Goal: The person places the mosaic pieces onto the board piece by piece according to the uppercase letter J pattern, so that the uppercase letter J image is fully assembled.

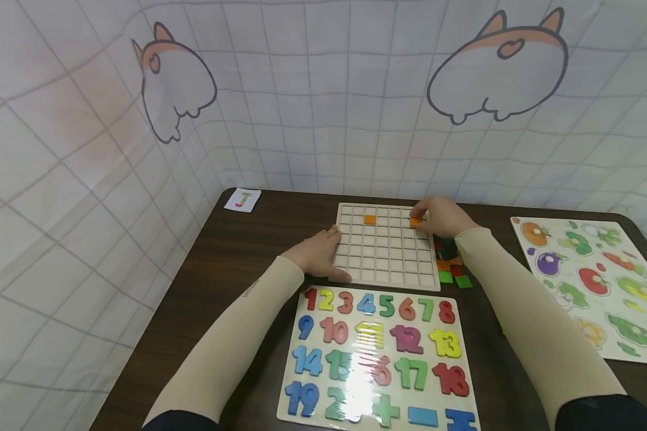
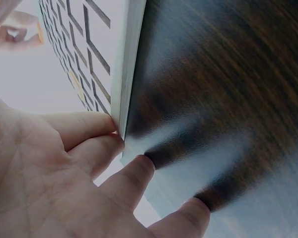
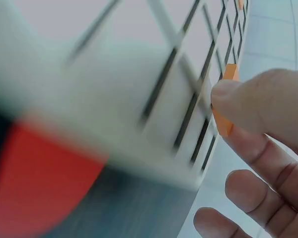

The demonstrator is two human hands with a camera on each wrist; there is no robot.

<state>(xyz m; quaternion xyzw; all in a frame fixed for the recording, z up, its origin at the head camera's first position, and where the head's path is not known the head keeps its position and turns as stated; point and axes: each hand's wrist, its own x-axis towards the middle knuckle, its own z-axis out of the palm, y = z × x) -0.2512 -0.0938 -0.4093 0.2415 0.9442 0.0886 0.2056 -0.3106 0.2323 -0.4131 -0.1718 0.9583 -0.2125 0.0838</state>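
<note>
A pale wooden grid board (image 1: 383, 259) lies on the dark table, with one orange square tile (image 1: 370, 219) in a cell near its far edge. At the board's far right corner my right hand (image 1: 443, 216) pinches another orange tile (image 3: 222, 124) between thumb and forefinger, held on edge at the grid in the right wrist view. My left hand (image 1: 317, 254) rests along the board's left side. In the left wrist view its fingertips (image 2: 111, 141) touch the board's edge and the tabletop, the fingers fairly straight.
Loose green, red and orange tiles (image 1: 446, 276) lie right of the board, partly under the right forearm. A number puzzle (image 1: 377, 353) is in front, a vegetable puzzle (image 1: 566, 239) on the right. A small pattern card (image 1: 242, 200) sits at the far left corner, before a cloth wall.
</note>
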